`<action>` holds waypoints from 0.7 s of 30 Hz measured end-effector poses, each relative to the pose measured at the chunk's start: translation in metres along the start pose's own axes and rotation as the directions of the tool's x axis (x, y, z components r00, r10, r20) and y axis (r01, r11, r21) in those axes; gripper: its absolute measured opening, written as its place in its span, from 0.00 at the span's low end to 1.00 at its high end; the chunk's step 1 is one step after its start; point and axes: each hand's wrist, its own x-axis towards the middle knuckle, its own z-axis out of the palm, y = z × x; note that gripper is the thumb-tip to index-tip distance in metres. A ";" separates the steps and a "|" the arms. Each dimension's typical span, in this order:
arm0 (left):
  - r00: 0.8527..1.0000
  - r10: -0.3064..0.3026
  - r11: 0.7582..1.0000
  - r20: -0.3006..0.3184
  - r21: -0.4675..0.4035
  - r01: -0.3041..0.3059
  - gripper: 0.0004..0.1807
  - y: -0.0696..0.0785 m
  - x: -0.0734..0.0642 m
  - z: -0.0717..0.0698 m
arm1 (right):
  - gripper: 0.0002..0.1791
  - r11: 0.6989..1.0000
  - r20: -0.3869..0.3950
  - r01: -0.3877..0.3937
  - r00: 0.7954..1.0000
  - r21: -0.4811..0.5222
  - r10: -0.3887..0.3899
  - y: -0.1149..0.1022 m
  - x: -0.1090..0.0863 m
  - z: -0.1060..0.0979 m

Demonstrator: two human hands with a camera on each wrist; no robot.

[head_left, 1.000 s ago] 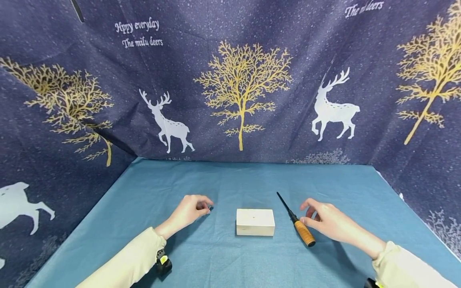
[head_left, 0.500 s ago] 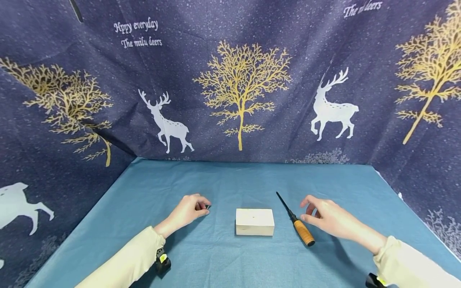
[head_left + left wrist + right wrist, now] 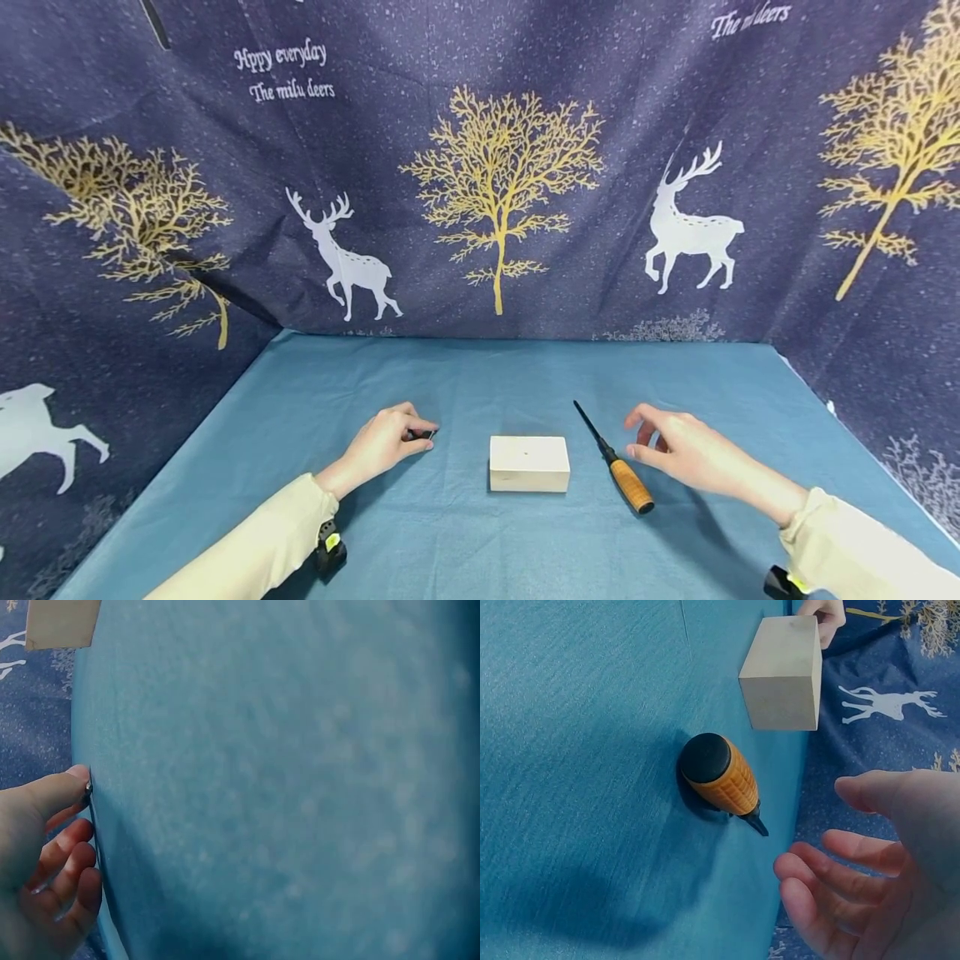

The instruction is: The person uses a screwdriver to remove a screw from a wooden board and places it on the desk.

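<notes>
My left hand (image 3: 381,440) pinches a small, dark metallic piece that looks like a screw (image 3: 428,434) between thumb and fingertips, low over the cloth. Most of that piece is hidden by the fingers; a glint of the screw (image 3: 88,787) shows in the left wrist view. To the right lies a pale wooden block (image 3: 529,464) with a tiny mark or hole in its top. Beyond it a screwdriver (image 3: 628,486) lies aslant, its wood-coloured handle toward me and black shaft pointing away. My right hand (image 3: 678,450) hovers beside the screwdriver, fingers loosely bent, holding nothing.
Blue cloth (image 3: 450,533) covers the table. A dark blue curtain (image 3: 450,250) printed with deer and trees hangs behind and along the sides. Each wrist wears a small black camera (image 3: 330,554).
The left hand has shifted slightly left, and more of the dark piece now shows between its fingers. The right hand, block and screwdriver stay about where they were.
</notes>
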 end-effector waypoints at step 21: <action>0.970 0.097 0.993 0.223 0.043 -0.109 0.32 0.000 0.000 -0.031 | 0.27 0.957 -0.216 0.004 0.974 -0.290 -0.070 -0.003 -0.009 0.008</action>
